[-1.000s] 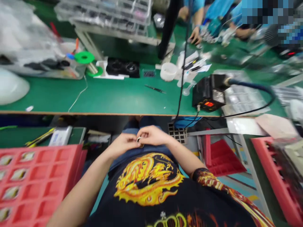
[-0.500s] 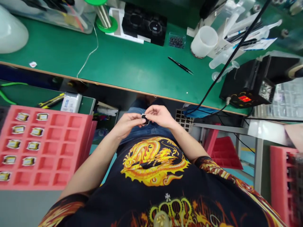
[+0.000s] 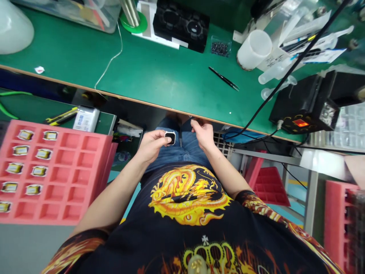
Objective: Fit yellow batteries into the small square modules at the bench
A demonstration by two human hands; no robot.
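My left hand (image 3: 152, 146) pinches a small watch case (image 3: 170, 138) between thumb and fingers, above my lap. The case has a black square face and a pale silver frame, with no strap on it. To its right, my right hand (image 3: 203, 134) is apart from the case, just below the bench's front edge. Its fingers are curled in, thumb and forefinger close together; whether something small sits between them cannot be made out. At my left stands a pink foam tray (image 3: 58, 175), its left two columns holding several small parts with yellow backs, the other pockets bare.
Black tweezers (image 3: 224, 78) lie on the green bench (image 3: 159, 76). Behind them stand a box of screws (image 3: 220, 48), a white cup (image 3: 253, 49) and a solder spool (image 3: 132, 19). A black cable (image 3: 273, 95) crosses near a black powered unit (image 3: 302, 102) on the right.
My right hand has let go of the watch case and moved up and right toward the bench edge. My left hand keeps the case, now with its black face showing. The view has shifted slightly.
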